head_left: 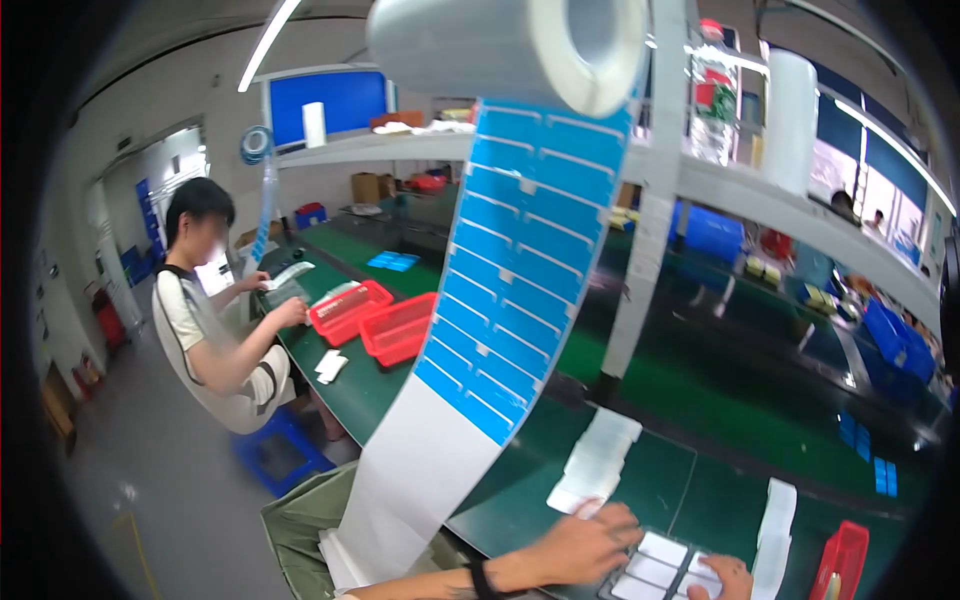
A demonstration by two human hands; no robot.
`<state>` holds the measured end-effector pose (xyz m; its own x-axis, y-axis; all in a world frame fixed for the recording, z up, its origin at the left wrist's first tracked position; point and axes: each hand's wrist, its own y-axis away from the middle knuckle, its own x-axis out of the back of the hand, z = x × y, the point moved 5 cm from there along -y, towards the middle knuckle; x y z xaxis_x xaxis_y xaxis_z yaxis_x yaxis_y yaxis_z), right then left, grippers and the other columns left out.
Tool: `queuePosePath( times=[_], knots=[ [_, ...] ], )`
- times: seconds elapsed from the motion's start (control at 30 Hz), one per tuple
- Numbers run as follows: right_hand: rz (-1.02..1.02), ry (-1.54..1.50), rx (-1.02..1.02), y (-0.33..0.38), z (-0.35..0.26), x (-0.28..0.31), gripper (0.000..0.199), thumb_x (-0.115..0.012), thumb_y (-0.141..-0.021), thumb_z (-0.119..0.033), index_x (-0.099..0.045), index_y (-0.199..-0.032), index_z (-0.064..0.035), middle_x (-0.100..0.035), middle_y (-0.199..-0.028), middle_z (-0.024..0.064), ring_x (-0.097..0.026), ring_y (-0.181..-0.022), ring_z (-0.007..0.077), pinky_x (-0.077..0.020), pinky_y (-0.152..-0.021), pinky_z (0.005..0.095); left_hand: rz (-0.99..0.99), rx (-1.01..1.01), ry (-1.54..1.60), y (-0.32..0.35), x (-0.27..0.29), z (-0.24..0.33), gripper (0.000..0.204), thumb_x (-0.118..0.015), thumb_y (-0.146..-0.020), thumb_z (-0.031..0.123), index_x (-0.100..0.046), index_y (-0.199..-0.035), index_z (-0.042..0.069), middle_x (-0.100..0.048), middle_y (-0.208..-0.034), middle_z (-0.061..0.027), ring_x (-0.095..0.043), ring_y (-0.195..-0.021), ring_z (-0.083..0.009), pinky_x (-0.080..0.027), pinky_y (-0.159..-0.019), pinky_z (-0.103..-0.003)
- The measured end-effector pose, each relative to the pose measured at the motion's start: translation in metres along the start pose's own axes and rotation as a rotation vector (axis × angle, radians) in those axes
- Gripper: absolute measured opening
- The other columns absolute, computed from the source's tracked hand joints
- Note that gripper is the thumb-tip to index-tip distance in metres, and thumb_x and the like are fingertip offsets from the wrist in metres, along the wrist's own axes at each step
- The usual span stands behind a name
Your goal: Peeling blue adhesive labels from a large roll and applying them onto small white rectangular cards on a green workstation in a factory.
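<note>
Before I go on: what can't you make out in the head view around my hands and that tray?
- Tray: near side cut off by the lower edge.
- Right hand: only its top shows; the edge cuts it off, so any hold is unclear.
- Left hand: its fingers cover what lies under them.
- Red bin: contents blurred at the rim.

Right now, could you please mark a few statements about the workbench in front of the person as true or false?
1. The left hand rests on a dark tray of white rectangular pieces. True.
2. The label strip hanging from the overhead roll is red. False: its labels are blue on white backing.
3. A co-worker sits at the green bench to the left. True.
4. The two baskets near the co-worker are blue. False: they are red.
5. The right hand grips a bottle. False: it lies at the tray's edge; the bottle stands on the upper shelf.
</note>
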<state>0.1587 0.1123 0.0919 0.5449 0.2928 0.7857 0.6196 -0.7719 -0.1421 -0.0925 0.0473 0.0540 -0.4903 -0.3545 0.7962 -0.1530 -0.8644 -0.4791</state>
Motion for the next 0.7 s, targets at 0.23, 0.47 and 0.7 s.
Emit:
queuePosePath(
  times=[0.23, 0.47, 0.7],
  knots=[
    [-0.175, -0.162, 0.488, -0.016, -0.118, -0.037, 0.035, -0.077, -0.077, -0.016, -0.072, -0.110, -0.0031, -0.072, -0.106, 0.0195, -0.067, -0.100, 0.0372, -0.0514, -0.090, 0.0436, 0.870, 0.797, 0.160, 0.145, 0.194, -0.277, 0.071, -0.081, -0.080, 0.014, -0.047, -0.140, -0.003, -0.055, -0.138, -0.0228, -0.055, -0.125, -0.0312, -0.044, -0.103, -0.041],
    [-0.131, -0.319, 0.780, -0.050, -0.210, -0.100, 0.035, -0.080, -0.079, -0.024, -0.071, -0.104, -0.0023, -0.071, -0.105, 0.0189, -0.068, -0.097, 0.0375, -0.0542, -0.084, 0.0434, 0.628, 0.823, 0.429, 0.210, 0.152, -0.225, 0.016, -0.076, -0.085, 0.006, -0.069, -0.096, -0.002, -0.068, -0.084, 0.0001, -0.056, -0.077, -0.0065, -0.049, -0.069, -0.027],
    [-0.101, -0.113, 1.018, -0.032, -0.275, -0.180, 0.039, -0.078, -0.078, -0.038, -0.062, -0.098, -0.0091, -0.063, -0.090, 0.0150, -0.064, -0.077, 0.0324, -0.0493, -0.063, 0.0447, 0.666, 0.875, 0.679, 0.261, 0.099, -0.016, 0.024, -0.075, -0.087, 0.003, -0.064, -0.108, -0.003, -0.069, -0.102, -0.0045, -0.062, -0.095, -0.0102, -0.051, -0.085, -0.028]
  ],
)
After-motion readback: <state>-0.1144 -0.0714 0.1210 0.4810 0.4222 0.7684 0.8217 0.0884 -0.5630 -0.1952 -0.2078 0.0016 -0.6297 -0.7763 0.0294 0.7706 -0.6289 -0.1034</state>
